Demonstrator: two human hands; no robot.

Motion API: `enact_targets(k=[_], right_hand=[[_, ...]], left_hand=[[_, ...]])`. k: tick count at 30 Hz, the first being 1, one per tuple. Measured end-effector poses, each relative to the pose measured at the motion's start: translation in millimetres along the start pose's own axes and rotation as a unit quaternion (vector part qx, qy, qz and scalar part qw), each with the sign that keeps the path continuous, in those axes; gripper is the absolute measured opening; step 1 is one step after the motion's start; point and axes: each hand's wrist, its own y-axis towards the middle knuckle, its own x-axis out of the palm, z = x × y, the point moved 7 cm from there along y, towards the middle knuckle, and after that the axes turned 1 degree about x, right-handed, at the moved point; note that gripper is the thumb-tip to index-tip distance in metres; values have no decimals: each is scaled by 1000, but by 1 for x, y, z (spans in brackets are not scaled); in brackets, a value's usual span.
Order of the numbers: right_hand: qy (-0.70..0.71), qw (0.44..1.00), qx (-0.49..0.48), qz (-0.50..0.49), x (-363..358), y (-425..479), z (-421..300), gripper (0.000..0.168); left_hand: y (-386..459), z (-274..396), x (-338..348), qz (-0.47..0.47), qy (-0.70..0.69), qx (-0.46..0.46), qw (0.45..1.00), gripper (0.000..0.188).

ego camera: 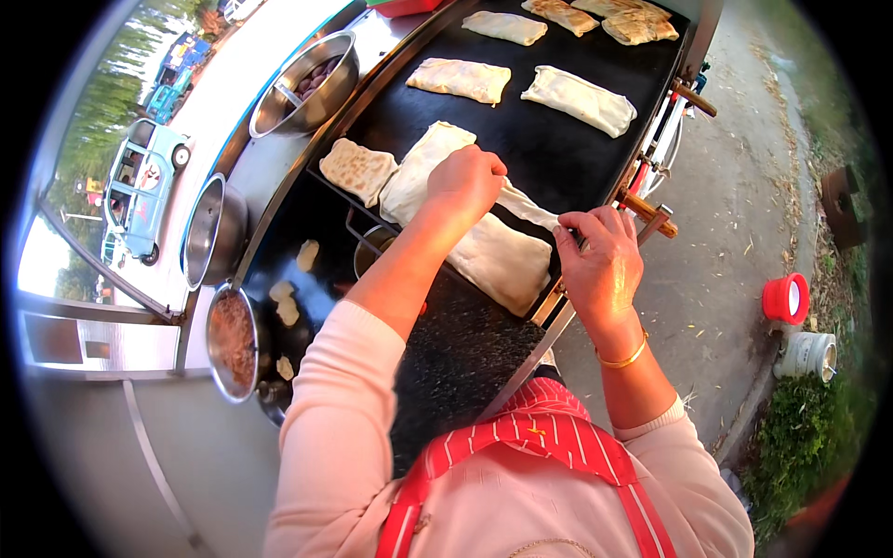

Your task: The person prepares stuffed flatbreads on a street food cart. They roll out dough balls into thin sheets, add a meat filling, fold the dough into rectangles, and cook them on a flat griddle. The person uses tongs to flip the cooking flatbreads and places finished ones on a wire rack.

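Observation:
Between my two hands a thin edge of a raw dough wrapper (pixel 524 207) is stretched just over the black griddle (pixel 558 164). My left hand (pixel 466 180) grips one end of that edge, and its fingertips are partly hidden. At the griddle's right side, my right hand (pixel 601 261) pinches the other end between thumb and fingers. A pale folded dough parcel (pixel 504 264) lies below the stretched edge, close to the griddle's near rim. Beyond my left forearm rests another pale dough piece (pixel 418 164), touching a browned flatbread piece (pixel 357 171).
Further up the griddle lie pale parcels (pixel 460 80) and browned ones (pixel 638 26). Left of it stand a steel bowl (pixel 261 115) with dark contents, another steel bowl (pixel 234 223) and a bowl of minced filling (pixel 234 338). Wooden handles (pixel 649 213) jut out on the right.

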Motion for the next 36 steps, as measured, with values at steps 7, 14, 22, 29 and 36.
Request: enact_targets(k=[7,14,22,29,36], right_hand=[[-38,991,-126,-22,18,14,-15,16],[-4,985,-172,-15,12,3,-43,15],[197,924,-281,-170,41,-61,-150,21],[190,820,-290,-455,159,-177,-169,14],[58,773,-266,-573,264,-292,-147,29]], left_hand=[[-9,-12,-28,176,98,158,967,21],[-53,-9,-30,160,13,190,969,34],[-242,-103,-19,316,-54,20,947,22],[-474,-178,60,296,-119,-256,913,20],[-639,-231,96,376,-192,-511,749,25]])
